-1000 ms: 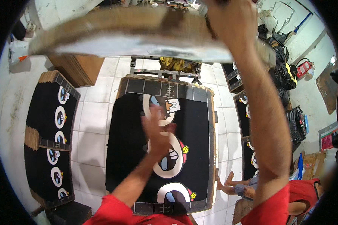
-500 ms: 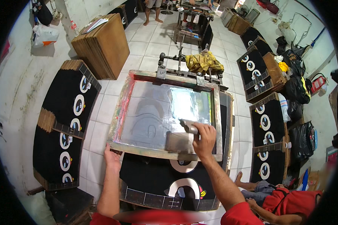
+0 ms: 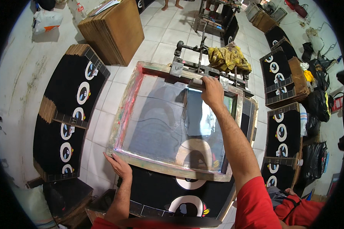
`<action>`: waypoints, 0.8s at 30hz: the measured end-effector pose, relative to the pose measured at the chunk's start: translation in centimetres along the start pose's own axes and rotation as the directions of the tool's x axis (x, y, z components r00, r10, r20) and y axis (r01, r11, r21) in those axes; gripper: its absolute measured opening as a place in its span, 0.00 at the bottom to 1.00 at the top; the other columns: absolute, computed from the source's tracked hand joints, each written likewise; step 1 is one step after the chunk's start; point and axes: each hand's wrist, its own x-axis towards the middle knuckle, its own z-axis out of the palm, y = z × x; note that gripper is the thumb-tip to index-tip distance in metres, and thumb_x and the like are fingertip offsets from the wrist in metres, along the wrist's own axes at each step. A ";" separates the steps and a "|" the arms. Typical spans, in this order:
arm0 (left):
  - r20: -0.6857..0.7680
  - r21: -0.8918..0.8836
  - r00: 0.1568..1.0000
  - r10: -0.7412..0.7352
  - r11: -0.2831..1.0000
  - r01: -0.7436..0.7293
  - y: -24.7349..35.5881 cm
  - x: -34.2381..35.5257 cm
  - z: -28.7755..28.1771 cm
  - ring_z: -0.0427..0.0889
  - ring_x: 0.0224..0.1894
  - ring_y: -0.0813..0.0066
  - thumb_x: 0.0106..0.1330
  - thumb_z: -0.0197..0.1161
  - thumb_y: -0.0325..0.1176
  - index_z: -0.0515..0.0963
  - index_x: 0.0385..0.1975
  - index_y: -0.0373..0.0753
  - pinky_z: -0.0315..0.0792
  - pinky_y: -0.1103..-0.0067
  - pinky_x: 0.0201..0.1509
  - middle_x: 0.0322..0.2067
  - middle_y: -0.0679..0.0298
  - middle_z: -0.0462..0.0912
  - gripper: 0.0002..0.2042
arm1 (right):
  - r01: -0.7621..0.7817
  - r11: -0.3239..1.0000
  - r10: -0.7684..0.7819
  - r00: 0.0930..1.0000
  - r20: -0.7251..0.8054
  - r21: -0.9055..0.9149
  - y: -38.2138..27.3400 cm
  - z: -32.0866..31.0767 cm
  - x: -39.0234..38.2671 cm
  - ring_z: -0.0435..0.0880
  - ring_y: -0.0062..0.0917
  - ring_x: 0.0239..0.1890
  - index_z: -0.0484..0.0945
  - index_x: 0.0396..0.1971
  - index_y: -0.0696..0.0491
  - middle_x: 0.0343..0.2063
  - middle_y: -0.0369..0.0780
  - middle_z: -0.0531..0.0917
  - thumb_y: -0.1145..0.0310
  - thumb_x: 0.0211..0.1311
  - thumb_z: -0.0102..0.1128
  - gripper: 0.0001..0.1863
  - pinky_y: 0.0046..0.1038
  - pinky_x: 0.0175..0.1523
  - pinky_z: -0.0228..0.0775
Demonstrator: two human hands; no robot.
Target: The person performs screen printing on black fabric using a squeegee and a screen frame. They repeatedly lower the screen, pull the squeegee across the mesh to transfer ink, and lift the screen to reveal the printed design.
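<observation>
A wooden-framed printing screen (image 3: 172,166) with a see-through mesh lies in front of me over a black board (image 3: 153,191) printed with white rings. My right hand (image 3: 213,92) grips a squeegee (image 3: 195,83) at the far edge of the mesh, fingers wrapped over its top. From there a pale blue-white ink patch (image 3: 200,118) stretches toward me on the mesh. Beside the screen's near left corner, my left hand (image 3: 120,166) has its fingers apart and holds nothing. Whether its fingertips touch the wood, I cannot tell.
Metal hinge clamps (image 3: 176,69) hold the screen's far side, with a stained yellow cloth (image 3: 230,60) draped over the bar. Stacks of printed black boards stand left (image 3: 67,99) and right (image 3: 281,129). A brown board stack (image 3: 114,34) stands behind. Another person (image 3: 294,206) sits at lower right.
My right hand has pushed the squeegee away from me to the mesh's far edge, and the ink patch has changed shape. The left hand's fingers have loosened from the screen's corner. The view has shifted.
</observation>
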 end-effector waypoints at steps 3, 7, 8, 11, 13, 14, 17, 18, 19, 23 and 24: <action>0.016 -0.010 1.000 -0.002 1.000 0.002 0.6 0.1 -0.2 0.70 0.68 0.36 0.83 0.40 0.48 0.47 0.78 0.33 0.65 0.57 0.69 0.69 0.32 0.64 0.32 | 0.025 1.000 -0.025 1.000 0.017 0.013 -0.2 0.8 1.1 0.81 0.39 0.50 0.80 0.45 0.48 0.42 0.38 0.84 0.75 0.51 0.67 0.19 0.43 0.53 0.72; 0.024 -0.004 1.000 -0.005 1.000 0.005 1.2 -0.3 -0.5 0.70 0.67 0.35 0.83 0.39 0.49 0.47 0.78 0.34 0.65 0.56 0.69 0.67 0.32 0.67 0.32 | 0.136 0.990 -0.139 0.981 0.138 0.030 0.3 0.0 1.0 0.80 0.38 0.52 0.80 0.45 0.47 0.43 0.37 0.84 0.77 0.46 0.68 0.21 0.42 0.54 0.72; 0.025 -0.008 1.000 -0.014 1.000 0.014 1.2 -0.4 -0.5 0.70 0.67 0.34 0.83 0.39 0.49 0.47 0.78 0.34 0.65 0.55 0.69 0.67 0.32 0.67 0.32 | 0.181 0.981 -0.190 0.967 0.171 0.068 0.5 -0.5 0.8 0.80 0.38 0.52 0.81 0.43 0.47 0.42 0.37 0.84 0.77 0.46 0.68 0.20 0.42 0.54 0.72; 0.020 -0.027 0.999 0.034 0.999 -0.033 1.0 -0.3 -0.4 0.70 0.67 0.35 0.83 0.38 0.49 0.48 0.78 0.33 0.65 0.55 0.69 0.68 0.32 0.66 0.32 | 0.317 0.937 -0.344 0.906 0.246 0.144 0.6 -1.8 0.1 0.80 0.37 0.51 0.81 0.41 0.47 0.41 0.35 0.85 0.78 0.47 0.67 0.18 0.41 0.53 0.72; 0.031 0.014 0.999 0.008 1.000 -0.008 0.7 -0.2 -0.4 0.70 0.68 0.36 0.83 0.38 0.49 0.48 0.78 0.33 0.65 0.56 0.69 0.69 0.32 0.65 0.32 | 0.346 0.922 -0.385 0.863 0.328 0.172 0.4 -2.6 -1.2 0.80 0.35 0.50 0.81 0.40 0.46 0.39 0.33 0.84 0.78 0.49 0.66 0.17 0.39 0.53 0.70; 0.038 0.004 0.999 -0.009 1.000 0.009 0.6 -0.1 -0.3 0.69 0.68 0.36 0.83 0.38 0.49 0.48 0.78 0.33 0.65 0.56 0.69 0.69 0.32 0.64 0.32 | 0.388 0.899 -0.435 0.846 0.307 0.205 0.0 -2.9 -2.0 0.80 0.35 0.49 0.81 0.40 0.45 0.39 0.32 0.84 0.78 0.49 0.66 0.17 0.39 0.54 0.69; 0.045 -0.012 0.999 0.013 1.000 -0.012 0.4 0.1 -0.3 0.69 0.69 0.36 0.83 0.38 0.50 0.48 0.78 0.33 0.65 0.56 0.69 0.70 0.33 0.63 0.32 | 0.455 0.860 -0.508 0.805 0.305 0.232 -0.9 -4.0 -5.2 0.79 0.33 0.49 0.80 0.38 0.46 0.37 0.32 0.83 0.79 0.51 0.64 0.15 0.39 0.56 0.67; 0.045 0.000 0.999 0.015 1.000 -0.015 0.4 0.0 -0.3 0.69 0.69 0.36 0.83 0.38 0.49 0.48 0.78 0.33 0.65 0.56 0.69 0.70 0.33 0.63 0.32 | 0.452 0.870 -0.492 0.815 0.307 0.194 -1.1 -4.5 -6.6 0.79 0.32 0.49 0.80 0.38 0.46 0.37 0.32 0.82 0.78 0.51 0.65 0.15 0.38 0.58 0.66; 0.047 -0.005 0.999 0.005 1.000 -0.005 0.5 0.0 -0.3 0.69 0.69 0.36 0.83 0.38 0.49 0.48 0.78 0.33 0.65 0.56 0.68 0.70 0.33 0.63 0.32 | 0.452 0.878 -0.478 0.822 0.308 0.157 -1.2 -5.0 -8.0 0.79 0.32 0.50 0.80 0.38 0.45 0.37 0.32 0.82 0.78 0.51 0.65 0.15 0.38 0.59 0.66; 0.052 -0.044 0.998 -0.047 0.998 0.049 0.7 -0.2 -0.2 0.70 0.68 0.36 0.83 0.38 0.49 0.48 0.78 0.33 0.66 0.57 0.68 0.69 0.33 0.65 0.32 | 0.396 0.911 -0.413 0.881 0.231 0.119 -1.0 -6.3 -12.0 0.79 0.31 0.49 0.82 0.40 0.44 0.38 0.31 0.82 0.76 0.51 0.68 0.16 0.37 0.62 0.66; 0.042 -0.019 0.998 -0.040 0.999 0.041 0.7 -0.2 -0.2 0.70 0.68 0.36 0.83 0.38 0.49 0.48 0.78 0.33 0.66 0.57 0.68 0.69 0.33 0.65 0.32 | 0.393 0.911 -0.410 0.894 0.181 0.127 -1.0 -6.1 -12.4 0.79 0.31 0.48 0.82 0.40 0.44 0.38 0.31 0.82 0.76 0.51 0.68 0.15 0.37 0.61 0.67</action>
